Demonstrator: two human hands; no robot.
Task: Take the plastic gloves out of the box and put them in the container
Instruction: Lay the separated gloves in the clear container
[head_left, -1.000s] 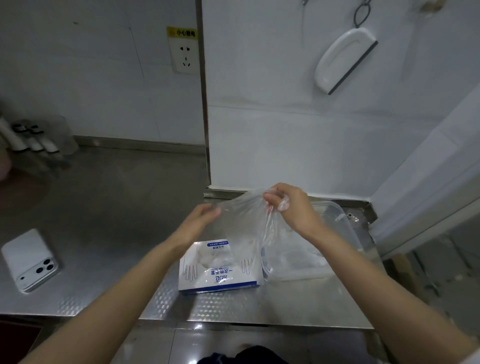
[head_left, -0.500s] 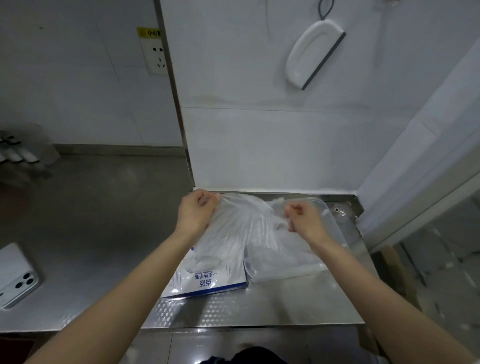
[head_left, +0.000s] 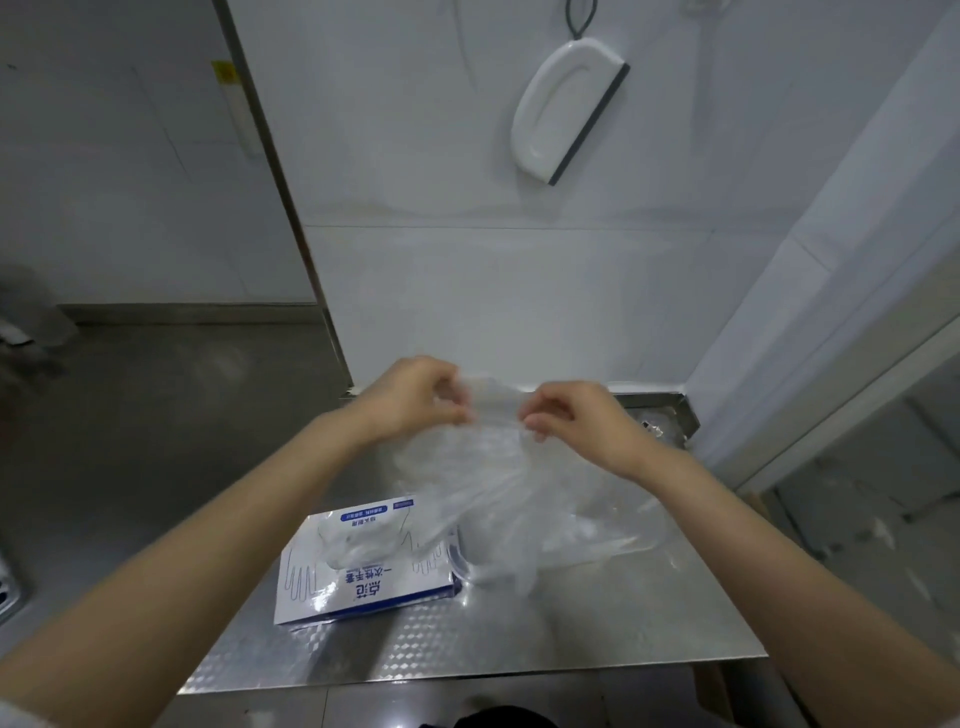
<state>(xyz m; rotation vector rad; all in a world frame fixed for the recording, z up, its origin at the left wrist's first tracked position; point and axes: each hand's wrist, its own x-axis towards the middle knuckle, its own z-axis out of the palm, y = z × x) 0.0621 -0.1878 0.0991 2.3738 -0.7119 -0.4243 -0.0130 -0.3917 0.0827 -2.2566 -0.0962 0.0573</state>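
Two hands pinch a clear glove (head_left: 467, 467) above the table (head_left: 519, 644).
Left hand (head_left: 410, 400) and right hand (head_left: 576, 421) are held near each other, fingers curled, each pinching the glove's top edge between thumb and fingertips. The glove hangs from them, thin, see-through and crumpled, over the place where box (head_left: 363, 592) and container (head_left: 644, 535) meet, its lower end drooping in front of the container's left end. The box lies flat on the table, white and blue, with more clear film bulging from its top opening. The container is clear and sits just right of the box; what it holds cannot be told through the film.
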